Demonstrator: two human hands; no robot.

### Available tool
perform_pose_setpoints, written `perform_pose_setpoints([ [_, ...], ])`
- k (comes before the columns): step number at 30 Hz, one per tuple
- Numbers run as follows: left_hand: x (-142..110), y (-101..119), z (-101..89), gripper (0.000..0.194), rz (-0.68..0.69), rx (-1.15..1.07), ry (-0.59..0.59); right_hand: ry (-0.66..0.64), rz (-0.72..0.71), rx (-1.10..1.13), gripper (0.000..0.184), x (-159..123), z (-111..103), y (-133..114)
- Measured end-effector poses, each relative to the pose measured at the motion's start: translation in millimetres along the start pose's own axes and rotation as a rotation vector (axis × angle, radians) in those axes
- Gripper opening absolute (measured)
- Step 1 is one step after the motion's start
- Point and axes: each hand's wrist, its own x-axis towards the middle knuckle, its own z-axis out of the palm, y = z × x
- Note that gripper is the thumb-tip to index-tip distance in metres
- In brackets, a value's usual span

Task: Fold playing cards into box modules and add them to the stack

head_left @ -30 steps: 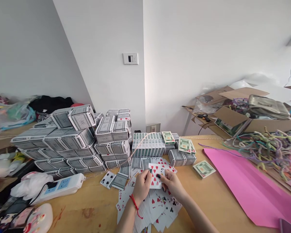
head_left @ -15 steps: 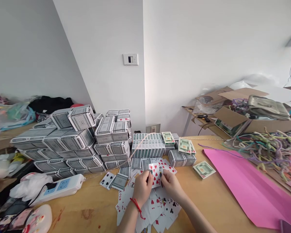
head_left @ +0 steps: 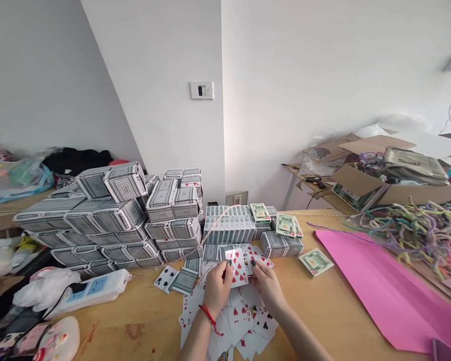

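Note:
My left hand [head_left: 218,284] pinches an eight of hearts playing card [head_left: 237,268], its face turned toward me. Behind that card shows a queen [head_left: 245,261], partly covered, which my right hand [head_left: 265,282] holds by its right edge between thumb and fingers. Below both hands a loose heap of playing cards [head_left: 244,321] lies spread on the wooden table [head_left: 135,311], mostly face up. Just left of the heap lie a face-up spade card [head_left: 165,277] and a face-down card [head_left: 185,281]. More cards are partly hidden behind my hands.
Wrapped blocks of cards [head_left: 105,215] are stacked high at left. Small green card boxes [head_left: 316,262] stand right of a packed row [head_left: 229,225]. A power strip [head_left: 93,291] lies left; pink paper [head_left: 376,286] and tangled yarn [head_left: 413,235] lie right.
Both hands have parted slightly, the left one shifting left with the eight of hearts. More of the queen behind it now shows at the right.

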Motion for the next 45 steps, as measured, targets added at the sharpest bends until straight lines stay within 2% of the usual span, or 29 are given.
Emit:
perform_pose_setpoints([
  [3,0.2,1.2,-1.4,0.031,-0.012,-0.025,-0.006,-0.091,0.081,0.115,0.030,-0.3,-4.1,-5.1],
  [8,-1.1,5.1,-3.5,0.031,-0.020,-0.052,-0.045,-0.244,0.239,0.389,0.021,-3.3,-13.7,-9.9],
  [12,-1.9,7.0,-4.3,0.030,-0.027,-0.059,-0.059,-0.300,0.241,0.413,0.020,-4.3,-13.5,-14.4],
  [26,-7.0,11.2,3.2,0.030,-0.030,-0.114,-0.089,-0.096,0.162,0.316,0.029,-4.4,-0.5,-12.9],
  [36,-9.2,23.1,-0.6,0.026,-0.062,-0.221,-0.099,0.030,0.093,0.106,0.035,-1.7,-2.1,-2.5],
  [39,-8.6,33.0,-3.2,0.018,-0.170,-0.398,-0.149,0.046,0.044,0.021,0.034,-4.5,3.4,-4.5],
  [41,-8.1,38.1,-1.8,0.021,-0.292,-0.570,-0.165,0.061,0.001,-0.035,0.032,-7.2,7.9,-5.1],
  [45,-7.9,40.5,7.2,0.033,-0.495,-0.765,-0.045,0.107,-0.056,-0.145,0.027,-12.6,14.7,-2.5],
])
